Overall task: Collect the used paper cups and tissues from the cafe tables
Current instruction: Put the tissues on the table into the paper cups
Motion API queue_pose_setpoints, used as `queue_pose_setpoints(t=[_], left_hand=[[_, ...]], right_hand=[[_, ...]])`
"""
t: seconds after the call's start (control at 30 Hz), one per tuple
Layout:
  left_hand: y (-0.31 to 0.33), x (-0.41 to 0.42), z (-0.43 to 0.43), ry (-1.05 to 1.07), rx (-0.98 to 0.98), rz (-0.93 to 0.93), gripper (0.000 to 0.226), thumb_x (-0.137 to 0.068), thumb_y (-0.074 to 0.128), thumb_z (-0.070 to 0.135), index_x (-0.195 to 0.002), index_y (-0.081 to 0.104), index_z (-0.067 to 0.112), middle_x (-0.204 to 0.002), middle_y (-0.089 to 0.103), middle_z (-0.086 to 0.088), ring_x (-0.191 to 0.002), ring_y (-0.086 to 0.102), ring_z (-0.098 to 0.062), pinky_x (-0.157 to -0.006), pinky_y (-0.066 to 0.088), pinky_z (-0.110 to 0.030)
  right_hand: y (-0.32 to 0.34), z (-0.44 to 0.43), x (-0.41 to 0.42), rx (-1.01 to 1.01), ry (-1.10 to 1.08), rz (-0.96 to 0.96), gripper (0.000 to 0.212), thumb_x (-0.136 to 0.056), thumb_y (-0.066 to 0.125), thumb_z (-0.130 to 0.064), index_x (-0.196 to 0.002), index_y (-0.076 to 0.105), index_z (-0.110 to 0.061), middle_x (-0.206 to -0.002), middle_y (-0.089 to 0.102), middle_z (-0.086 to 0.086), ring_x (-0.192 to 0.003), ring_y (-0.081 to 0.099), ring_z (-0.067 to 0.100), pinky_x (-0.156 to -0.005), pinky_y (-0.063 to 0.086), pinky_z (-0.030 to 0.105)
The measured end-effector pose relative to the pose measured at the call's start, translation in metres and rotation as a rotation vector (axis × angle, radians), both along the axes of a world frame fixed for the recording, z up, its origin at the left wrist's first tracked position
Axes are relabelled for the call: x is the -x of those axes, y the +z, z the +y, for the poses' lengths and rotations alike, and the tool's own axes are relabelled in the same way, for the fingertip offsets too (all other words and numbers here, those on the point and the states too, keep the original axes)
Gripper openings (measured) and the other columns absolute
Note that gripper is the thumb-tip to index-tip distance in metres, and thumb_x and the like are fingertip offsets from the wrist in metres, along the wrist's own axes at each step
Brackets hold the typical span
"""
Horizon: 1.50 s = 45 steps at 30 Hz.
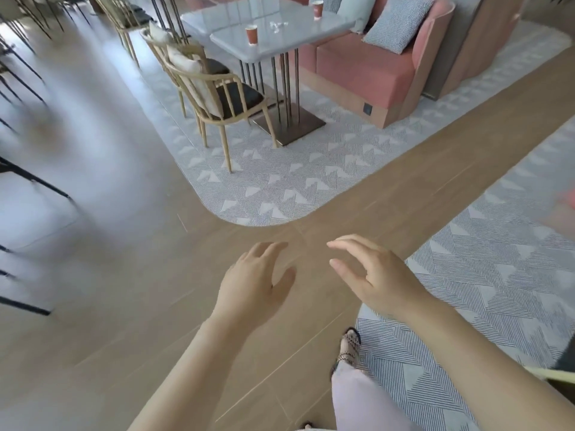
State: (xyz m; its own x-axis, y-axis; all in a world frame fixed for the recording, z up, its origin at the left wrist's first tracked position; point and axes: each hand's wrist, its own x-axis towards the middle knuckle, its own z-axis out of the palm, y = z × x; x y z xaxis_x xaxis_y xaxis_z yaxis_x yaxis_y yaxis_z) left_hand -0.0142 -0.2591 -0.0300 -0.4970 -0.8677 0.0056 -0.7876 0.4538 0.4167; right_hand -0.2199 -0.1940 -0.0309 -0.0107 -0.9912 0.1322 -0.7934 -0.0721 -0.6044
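The left hand (255, 283) and right hand (375, 275) hang relaxed, empty; two red paper cups (251, 35) (317, 10) flank crumpled tissue (277, 25) on the far grey table (295, 45).

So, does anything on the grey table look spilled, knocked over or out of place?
Nothing looks spilled or knocked over. The near paper cup and the far paper cup both stand upright on the grey table. Only a small crumpled tissue, or so it seems, lies loose between them.
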Motion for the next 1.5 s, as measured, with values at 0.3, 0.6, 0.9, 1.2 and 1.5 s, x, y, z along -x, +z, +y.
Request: queue_pose_setpoints(t=[0.3, 0.6, 0.9, 1.2, 1.5], left_hand=[[-0.002, 0.122, -0.167, -0.069, -0.008, 0.062, 0.042, -0.09, 0.043, 0.049, -0.13, 0.043, 0.033, -0.132, 0.046, 0.014, -0.089, 0.059, -0.018, -0.075, 0.042, -0.028], [0.002, 0.223, -0.341, -0.062, -0.088, 0.075, 0.043, -0.09, 0.043, 0.051, -0.129, 0.045, 0.032, -0.131, 0.049, 0.01, -0.094, 0.058, -0.014, -0.084, 0.046, -0.034], [-0.009, 0.235, -0.525, 0.047, -0.123, 0.067, 0.045, -0.091, 0.043, 0.051, -0.13, 0.044, 0.03, -0.134, 0.048, 0.007, -0.099, 0.059, -0.019, -0.086, 0.046, -0.035], [0.0, 0.234, -0.703, -0.021, -0.095, -0.001, 0.046, -0.09, 0.041, 0.053, -0.131, 0.042, 0.031, -0.134, 0.048, 0.007, -0.083, 0.059, -0.013, -0.072, 0.04, -0.028], [-0.006, 0.272, -0.813, -0.072, -0.102, -0.022, 0.045, -0.089, 0.046, 0.052, -0.128, 0.044, 0.032, -0.131, 0.05, 0.01, -0.075, 0.057, -0.009, -0.074, 0.046, -0.029]], right_hand=[[-0.005, -0.155, 0.103, 0.015, -0.048, 0.028, 0.035, -0.091, 0.045, -0.043, -0.117, 0.057, -0.024, -0.118, 0.057, -0.012, -0.099, 0.049, 0.0, -0.081, 0.031, 0.012], [-0.007, -0.337, 0.193, -0.037, -0.016, 0.021, 0.038, -0.092, 0.041, -0.045, -0.121, 0.053, -0.024, -0.124, 0.052, -0.013, -0.104, 0.047, 0.0, -0.08, 0.03, 0.009], [-0.024, -0.535, 0.202, -0.064, 0.061, 0.017, 0.043, -0.092, 0.037, -0.047, -0.125, 0.048, -0.021, -0.128, 0.05, -0.008, -0.121, 0.041, 0.008, -0.093, 0.029, 0.019], [-0.016, -0.702, 0.2, -0.077, -0.015, -0.028, 0.041, -0.093, 0.04, -0.045, -0.128, 0.046, -0.023, -0.13, 0.048, -0.01, -0.121, 0.04, 0.006, -0.094, 0.032, 0.02], [-0.022, -0.804, 0.232, -0.079, -0.032, -0.047, 0.041, -0.094, 0.04, -0.044, -0.128, 0.046, -0.022, -0.13, 0.048, -0.009, -0.12, 0.041, 0.006, -0.094, 0.031, 0.018]])
